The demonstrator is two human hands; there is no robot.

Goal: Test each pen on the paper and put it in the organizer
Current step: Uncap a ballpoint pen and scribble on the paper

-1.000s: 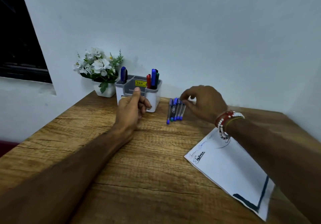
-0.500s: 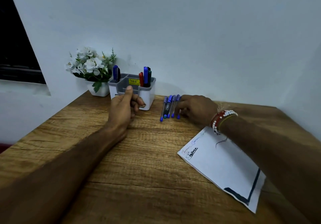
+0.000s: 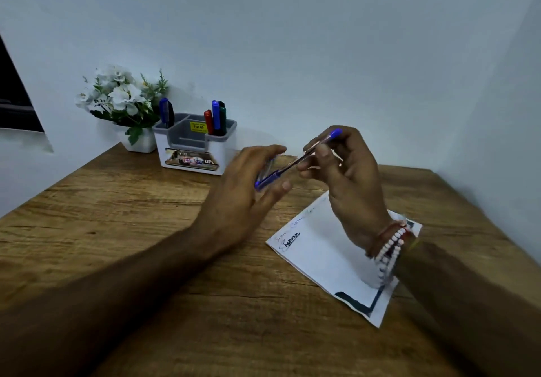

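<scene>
Lifted from the row by the wall, the clear-barrelled, blue-capped ballpoint pen now slants at frame centre, pinched by the right hand; the left hand has come across, fingers straight and apart around the cap; uncapping looks next, above the scribbled white paper sheet; the grey-and-white plastic organizer waits upper left.

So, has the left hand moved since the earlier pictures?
Yes. The left hand went right, away from the organizer, to the pen in the right hand.

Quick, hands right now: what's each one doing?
Left hand: at the cap of the pen; grip cannot be told.
Right hand: holding the pen.
</scene>
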